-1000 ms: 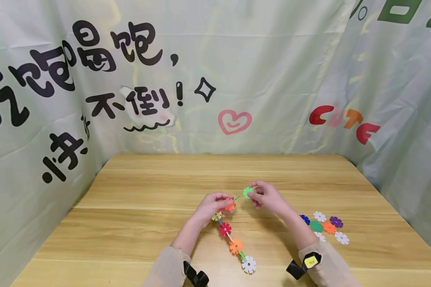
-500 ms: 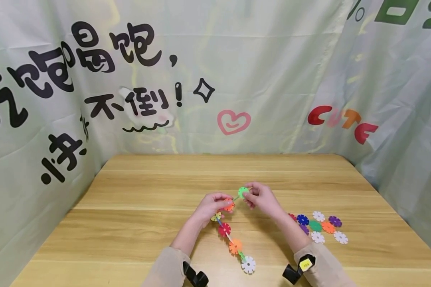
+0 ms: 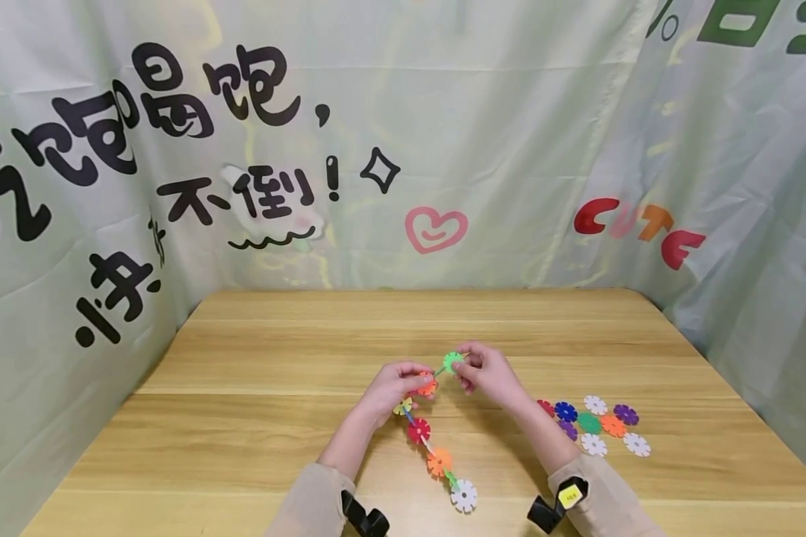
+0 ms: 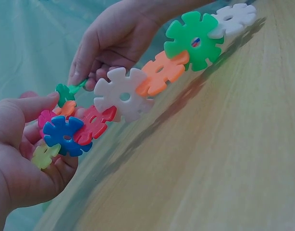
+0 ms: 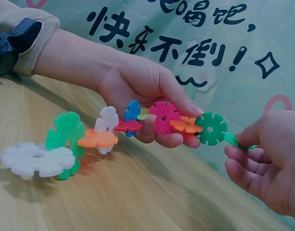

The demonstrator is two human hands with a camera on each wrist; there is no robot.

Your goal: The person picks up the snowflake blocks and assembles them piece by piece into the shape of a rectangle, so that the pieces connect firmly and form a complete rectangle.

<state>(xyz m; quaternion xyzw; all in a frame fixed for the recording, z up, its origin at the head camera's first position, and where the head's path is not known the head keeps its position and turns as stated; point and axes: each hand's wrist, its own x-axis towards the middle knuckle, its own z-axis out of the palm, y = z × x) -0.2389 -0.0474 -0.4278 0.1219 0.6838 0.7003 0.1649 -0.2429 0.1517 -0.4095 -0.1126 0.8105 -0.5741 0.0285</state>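
Note:
My left hand [image 3: 392, 388] grips a chain of plastic snowflake discs, its fingers curled behind a pink disc [image 5: 164, 117] in the right wrist view. Beyond the pink one come an orange disc [image 5: 187, 124] and a dark green disc [image 5: 211, 129]. From the other side of the hand, the chain runs down toward the near table edge and ends in a white disc [image 3: 464, 496]. My right hand [image 3: 493, 373] pinches a light green disc [image 3: 452, 362] between thumb and fingers. That disc meets the dark green one edge to edge; how deep their slots engage is unclear.
On the wooden table [image 3: 255, 447], several loose snowflake discs lie right of my right forearm, among them a blue disc [image 3: 566, 412], a purple disc [image 3: 626, 415] and a white disc [image 3: 636, 444]. A printed curtain [image 3: 510, 149] encloses the back and sides.
My right hand has moved left, bringing the light green disc from a gap away up against the chain's dark green end. The left hand has stayed nearly still.

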